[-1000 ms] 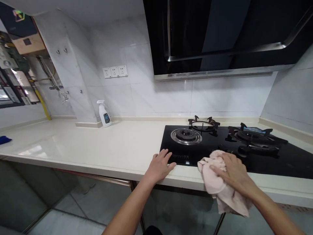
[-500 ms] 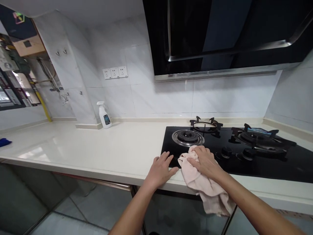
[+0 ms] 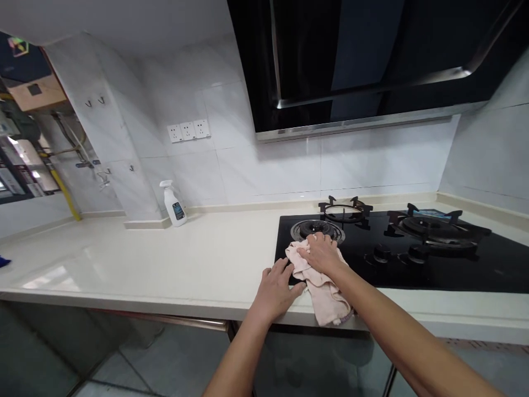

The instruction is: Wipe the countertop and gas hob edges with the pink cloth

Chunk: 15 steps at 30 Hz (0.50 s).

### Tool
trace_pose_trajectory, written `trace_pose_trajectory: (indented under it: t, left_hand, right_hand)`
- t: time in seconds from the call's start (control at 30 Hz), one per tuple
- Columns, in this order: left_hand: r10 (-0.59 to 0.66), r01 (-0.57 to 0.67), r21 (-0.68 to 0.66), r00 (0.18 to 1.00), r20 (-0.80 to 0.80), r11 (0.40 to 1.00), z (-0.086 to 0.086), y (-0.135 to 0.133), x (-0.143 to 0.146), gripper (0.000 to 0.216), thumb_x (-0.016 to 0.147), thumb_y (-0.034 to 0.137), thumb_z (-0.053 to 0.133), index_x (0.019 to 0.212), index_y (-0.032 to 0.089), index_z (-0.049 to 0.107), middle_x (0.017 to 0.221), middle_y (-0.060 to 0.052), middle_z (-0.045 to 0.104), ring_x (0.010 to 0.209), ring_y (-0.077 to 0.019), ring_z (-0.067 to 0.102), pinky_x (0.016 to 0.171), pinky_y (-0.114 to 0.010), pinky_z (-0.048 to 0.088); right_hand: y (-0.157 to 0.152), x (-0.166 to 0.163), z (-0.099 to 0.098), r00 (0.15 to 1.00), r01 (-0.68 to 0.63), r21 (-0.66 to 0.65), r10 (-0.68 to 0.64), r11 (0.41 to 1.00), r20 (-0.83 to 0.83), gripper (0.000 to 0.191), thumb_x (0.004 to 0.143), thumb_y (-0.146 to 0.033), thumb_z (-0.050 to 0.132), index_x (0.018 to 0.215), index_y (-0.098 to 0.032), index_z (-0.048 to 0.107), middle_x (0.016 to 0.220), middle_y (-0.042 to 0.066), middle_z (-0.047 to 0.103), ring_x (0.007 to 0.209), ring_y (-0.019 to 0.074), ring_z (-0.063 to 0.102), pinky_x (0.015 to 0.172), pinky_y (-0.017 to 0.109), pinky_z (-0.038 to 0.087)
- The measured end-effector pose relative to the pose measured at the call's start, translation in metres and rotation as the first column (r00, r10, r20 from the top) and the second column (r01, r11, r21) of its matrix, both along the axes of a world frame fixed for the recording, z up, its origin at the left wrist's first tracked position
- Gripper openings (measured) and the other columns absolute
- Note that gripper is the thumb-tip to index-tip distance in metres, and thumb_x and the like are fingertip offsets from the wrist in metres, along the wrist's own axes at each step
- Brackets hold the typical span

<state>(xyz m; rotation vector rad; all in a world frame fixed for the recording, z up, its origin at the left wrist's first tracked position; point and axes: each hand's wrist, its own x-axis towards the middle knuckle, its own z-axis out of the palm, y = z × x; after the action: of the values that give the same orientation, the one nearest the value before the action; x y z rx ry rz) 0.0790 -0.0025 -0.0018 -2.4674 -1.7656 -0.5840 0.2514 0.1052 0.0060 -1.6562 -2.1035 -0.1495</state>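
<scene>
My right hand (image 3: 323,253) presses a pink cloth (image 3: 326,298) onto the black glass gas hob (image 3: 388,275), just in front of the left burner (image 3: 316,228). Part of the cloth hangs over the counter's front edge. The fingers are bent over the cloth's bunched top. To the left, my left hand (image 3: 278,289) rests at the hob's front left corner with its fingers apart and nothing in it. Its fingertips come close to the cloth; whether they touch it I cannot tell. A loose pan support (image 3: 345,212) stands behind the left burner.
A white spray bottle (image 3: 174,207) stands against the wall on the pale counter (image 3: 136,259). The right burner (image 3: 438,229) carries its pan support, with two knobs (image 3: 381,253) to its front left. A black range hood (image 3: 372,66) overhangs the hob. Something blue (image 3: 4,261) lies at far left.
My right hand has slid the cloth left and slightly up, to the front rim of the left burner. Less cloth hangs below the counter edge. The left hand stays by the corner.
</scene>
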Motion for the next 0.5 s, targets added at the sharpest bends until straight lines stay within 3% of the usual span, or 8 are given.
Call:
trace_pose_trajectory:
  t: [0.23,0.5]
  left_hand:
    - [0.042,-0.042,-0.068,0.999,-0.005,0.997,0.001,0.002,-0.005,0.059,0.098,0.056,0.051,0.149,0.026,0.048,0.162,-0.013,0.037,0.151,-0.0279,0.033,0.118,-0.052,0.032]
    - [0.065,-0.066,-0.113,0.998,-0.014,0.991,0.007,0.001,-0.004,0.059,0.099,0.053,0.046,0.150,0.024,0.049,0.164,-0.011,0.035,0.152,-0.0281,0.031,0.120,-0.048,0.031]
  right_hand:
    - [-0.033,0.045,-0.003,0.991,-0.132,-0.001,0.132,0.991,0.020,0.047,0.097,-0.056,0.049,0.132,-0.027,0.057,0.144,0.010,0.049,0.118,0.0299,0.049,0.092,0.042,0.038]
    - [-0.063,0.147,-0.006,0.996,-0.089,0.066,0.089,0.994,0.018,0.035,0.097,-0.048,0.050,0.117,-0.023,0.065,0.119,0.010,0.058,0.104,0.0259,0.053,0.088,0.038,0.040]
